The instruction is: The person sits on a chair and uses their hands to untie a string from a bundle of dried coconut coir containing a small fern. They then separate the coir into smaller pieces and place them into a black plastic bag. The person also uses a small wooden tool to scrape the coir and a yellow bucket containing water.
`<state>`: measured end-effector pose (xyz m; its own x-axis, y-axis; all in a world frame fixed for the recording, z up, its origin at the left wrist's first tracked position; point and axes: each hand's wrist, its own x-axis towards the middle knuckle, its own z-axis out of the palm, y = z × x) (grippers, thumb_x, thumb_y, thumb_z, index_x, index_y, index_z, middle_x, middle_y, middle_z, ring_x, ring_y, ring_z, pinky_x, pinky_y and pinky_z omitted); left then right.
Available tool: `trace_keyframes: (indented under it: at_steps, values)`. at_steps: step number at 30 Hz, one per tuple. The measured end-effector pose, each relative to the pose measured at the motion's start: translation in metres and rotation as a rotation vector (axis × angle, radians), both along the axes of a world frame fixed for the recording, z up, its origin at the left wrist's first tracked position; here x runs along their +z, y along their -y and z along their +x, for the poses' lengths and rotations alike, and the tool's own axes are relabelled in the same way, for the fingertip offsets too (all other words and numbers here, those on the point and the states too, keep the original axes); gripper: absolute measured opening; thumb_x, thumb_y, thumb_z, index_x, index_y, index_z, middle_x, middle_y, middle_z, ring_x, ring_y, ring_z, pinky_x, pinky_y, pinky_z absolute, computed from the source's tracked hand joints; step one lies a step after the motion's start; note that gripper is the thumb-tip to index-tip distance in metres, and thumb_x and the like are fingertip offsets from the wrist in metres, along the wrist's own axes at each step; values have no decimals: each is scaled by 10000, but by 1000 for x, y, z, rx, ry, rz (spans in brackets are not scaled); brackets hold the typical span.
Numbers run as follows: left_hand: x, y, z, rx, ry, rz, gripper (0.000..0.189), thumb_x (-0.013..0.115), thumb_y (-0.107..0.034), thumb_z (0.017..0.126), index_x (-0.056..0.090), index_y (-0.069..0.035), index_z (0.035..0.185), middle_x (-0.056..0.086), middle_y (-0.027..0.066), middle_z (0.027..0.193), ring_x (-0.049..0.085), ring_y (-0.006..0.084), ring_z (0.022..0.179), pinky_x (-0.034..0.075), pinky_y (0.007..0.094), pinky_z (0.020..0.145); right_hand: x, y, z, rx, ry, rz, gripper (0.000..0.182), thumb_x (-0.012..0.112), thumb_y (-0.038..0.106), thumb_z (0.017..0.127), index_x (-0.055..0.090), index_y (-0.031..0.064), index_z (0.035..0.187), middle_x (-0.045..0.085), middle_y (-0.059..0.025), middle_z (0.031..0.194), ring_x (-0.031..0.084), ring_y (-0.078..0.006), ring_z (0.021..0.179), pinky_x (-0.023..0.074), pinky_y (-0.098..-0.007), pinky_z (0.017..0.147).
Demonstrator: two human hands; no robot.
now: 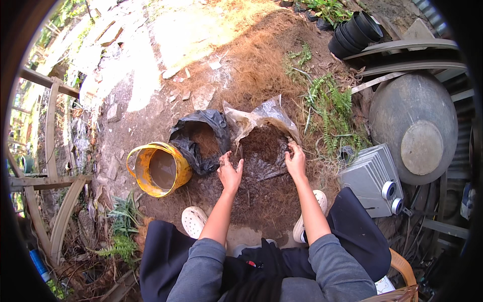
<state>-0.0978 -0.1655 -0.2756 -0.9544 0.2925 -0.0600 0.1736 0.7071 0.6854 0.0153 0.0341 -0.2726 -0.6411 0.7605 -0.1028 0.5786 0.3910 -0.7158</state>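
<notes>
My left hand (231, 174), with thumb and fingers apart and nothing in it, is over the gap between two bags. Its dirty fingertips come close to the right side of a black plastic bag (181, 132), which holds brown fibrous material (203, 140). To the right stands a clear plastic bag (277, 113) with its mouth open and dark, soil-like fibre (262, 145) inside. My right hand (296, 160) is at this bag's right rim; whether its fingers pinch the plastic is unclear. A yellow bucket (183, 170) of muddy brown liquid (163, 171) stands left of the black bag.
Loose brown fibre (260, 56) covers the ground beyond the bags. Ferns (328, 109) grow at the right, near stacked grey slabs (368, 177) and a large rounded vessel (413, 124). Stacked black pots (356, 34) lie farther back. Wooden framing (53, 181) stands at the left.
</notes>
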Motion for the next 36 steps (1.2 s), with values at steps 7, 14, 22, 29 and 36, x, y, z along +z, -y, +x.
trace_keyframes:
  at_steps: [7,14,22,29,36]
  values:
    - [-26,0,-23,220,207,-55,169,635,-249,783,629,-96,854,672,66,775,649,250,739,486,364,662,-30,75,-26,216,32,-113,512,612,121,767,457,-6,1237,434,-194,1287,382,-326,1229,307,-364,1032]
    - [-34,32,-25,296,316,-66,194,651,-241,759,633,-80,866,674,56,760,652,200,733,490,336,687,-10,63,-67,270,66,190,578,576,149,776,367,11,1297,313,-165,1376,325,-337,1254,293,-471,1019]
    - [8,3,-40,-93,-215,-35,408,678,-203,723,540,-85,1089,528,98,1075,537,269,996,397,422,836,-6,72,-109,473,507,381,559,552,184,776,397,11,1283,364,-172,1349,292,-355,1281,234,-570,1019]
    - [33,-11,-65,-243,-104,-47,427,620,-163,741,497,-96,1143,512,111,1084,483,298,1056,395,424,854,-4,63,-74,411,-5,184,395,540,127,796,505,66,1185,465,-117,1249,364,-297,1228,237,-516,1024]
    - [66,27,-100,-713,375,-405,627,618,-338,768,392,-31,1266,525,212,1181,521,341,1083,427,397,907,-3,5,9,-110,350,354,481,615,161,756,437,85,1196,468,-132,1192,477,-306,1102,332,-488,948]
